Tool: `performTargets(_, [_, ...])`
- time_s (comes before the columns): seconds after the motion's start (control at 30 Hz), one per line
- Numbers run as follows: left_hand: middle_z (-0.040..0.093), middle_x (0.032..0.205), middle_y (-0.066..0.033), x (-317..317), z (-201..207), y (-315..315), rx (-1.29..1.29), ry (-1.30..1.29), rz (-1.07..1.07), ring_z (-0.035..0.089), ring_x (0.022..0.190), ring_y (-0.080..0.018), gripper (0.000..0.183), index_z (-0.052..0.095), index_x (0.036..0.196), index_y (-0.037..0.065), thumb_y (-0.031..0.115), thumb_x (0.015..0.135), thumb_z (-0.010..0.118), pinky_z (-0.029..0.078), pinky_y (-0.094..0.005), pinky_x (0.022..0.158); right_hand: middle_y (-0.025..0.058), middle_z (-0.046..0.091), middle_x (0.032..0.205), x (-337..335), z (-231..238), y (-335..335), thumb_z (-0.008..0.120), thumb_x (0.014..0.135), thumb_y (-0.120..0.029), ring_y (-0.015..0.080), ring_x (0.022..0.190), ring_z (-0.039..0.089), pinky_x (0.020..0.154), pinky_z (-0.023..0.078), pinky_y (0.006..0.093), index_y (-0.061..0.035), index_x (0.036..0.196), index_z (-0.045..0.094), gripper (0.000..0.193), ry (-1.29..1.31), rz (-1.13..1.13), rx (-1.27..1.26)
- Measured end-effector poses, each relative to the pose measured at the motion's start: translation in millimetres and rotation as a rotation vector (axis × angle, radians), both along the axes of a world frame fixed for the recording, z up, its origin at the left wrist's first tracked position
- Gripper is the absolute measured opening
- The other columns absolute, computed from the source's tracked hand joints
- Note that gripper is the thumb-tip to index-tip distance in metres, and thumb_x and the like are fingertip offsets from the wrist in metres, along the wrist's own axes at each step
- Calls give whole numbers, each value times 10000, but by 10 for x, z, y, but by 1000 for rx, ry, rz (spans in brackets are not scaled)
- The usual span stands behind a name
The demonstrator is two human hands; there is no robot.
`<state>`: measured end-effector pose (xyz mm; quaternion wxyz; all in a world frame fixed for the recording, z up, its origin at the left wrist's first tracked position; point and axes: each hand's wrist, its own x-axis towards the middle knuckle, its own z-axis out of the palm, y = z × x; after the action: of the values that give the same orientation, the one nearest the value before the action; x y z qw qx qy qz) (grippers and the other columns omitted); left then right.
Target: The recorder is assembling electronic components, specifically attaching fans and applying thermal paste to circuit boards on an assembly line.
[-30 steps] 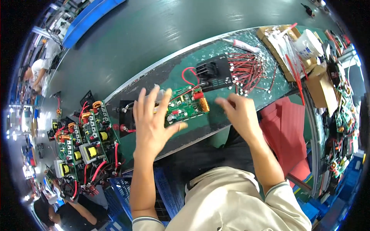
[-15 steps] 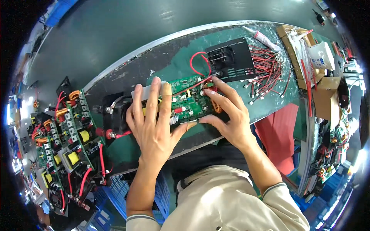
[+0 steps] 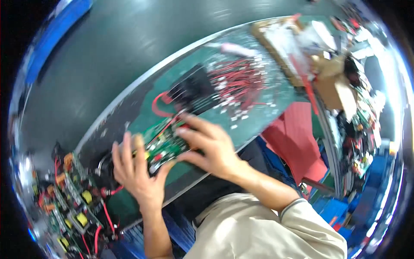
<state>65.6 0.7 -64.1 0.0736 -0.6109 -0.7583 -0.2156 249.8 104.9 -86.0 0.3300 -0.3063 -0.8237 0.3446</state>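
A green circuit board [image 3: 161, 146] with small components lies on the bench, part of a black-cased unit. My left hand [image 3: 141, 175] spans its left part, fingers spread over the far side and thumb at the near edge. Across the right end, my right hand [image 3: 213, 146] grips with its fingers on the far side and its thumb near the front edge. Both hands hold the board, and motion blurs the fingertips. A red wire runs over the board toward a black panel [image 3: 194, 88] just beyond it, which has a red cable loop [image 3: 158, 105] at its left.
Many thin red wires with white connectors [image 3: 241, 82] lie right of the panel, near a blurred tube [image 3: 237, 49]. A cardboard tray [image 3: 276, 52] stands at the far right, with red sheets [image 3: 297, 142] below. Several similar board assemblies [image 3: 77, 198] crowd the left.
My view has swung to the right, so the bench and unit appear farther left and more tilted. Both hands stay on the board. The picture is now blurred.
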Motion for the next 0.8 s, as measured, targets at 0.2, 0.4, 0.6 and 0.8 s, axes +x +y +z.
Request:
performTargets(0.2, [455,1514,-109,78,32,-33,12,-19,19,383,1377,-409,873,532,1415,103,426,667,845,318,-539,1089,118,715,941,1144,77,-265,693,893,-105,179,844,706,748,578,292,17,1187,630,324,410,-364,-915])
performTargets(0.4, [357,1547,-158,193,-60,-159,171,-45,61,307,1406,-423,908,464,1461,67,288,679,868,264,-563,1136,71,639,903,2179,-105,250,710,907,-110,114,716,614,608,498,230,28,1383,454,558,643,-885,-487])
performTargets(0.6, [430,1461,-200,181,-250,-257,357,-67,67,384,1353,-402,800,484,1436,52,340,776,833,287,-539,1117,64,669,914,2222,105,750,688,938,-105,98,747,620,667,509,219,38,1285,555,398,678,-907,-210])
performTargets(0.8, [504,1386,-204,214,-243,-215,391,-114,86,453,1296,-395,697,515,1382,22,272,804,813,327,-525,1088,67,688,891,1943,399,1325,686,953,-179,90,759,619,658,496,230,35,1232,612,359,609,-868,-105])
